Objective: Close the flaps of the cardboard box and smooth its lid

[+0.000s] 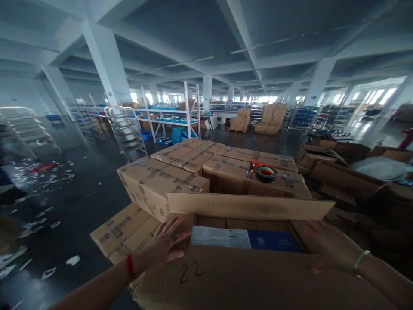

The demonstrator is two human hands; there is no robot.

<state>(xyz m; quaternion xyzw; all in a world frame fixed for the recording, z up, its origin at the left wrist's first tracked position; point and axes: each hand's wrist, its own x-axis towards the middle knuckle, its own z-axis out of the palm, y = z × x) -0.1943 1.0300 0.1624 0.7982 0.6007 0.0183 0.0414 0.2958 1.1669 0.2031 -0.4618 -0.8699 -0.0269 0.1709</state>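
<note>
Interior dim overall, with a cool blue cast. Main light source: daylight from windows (371,97) along the far wall, blown out to white glare. Dark floor (77,193) left of the tape roll (266,173) carries a faint sheen from them. Carton tops around the tape roll are evenly lit, with soft shadows only. Wide-angle distortion: pillars and ceiling beams bow toward the frame edges. Right hand (325,249) in front of the tape roll is motion-blurred; left hand (164,247) is sharper. Corners smeared, low detail.
</note>
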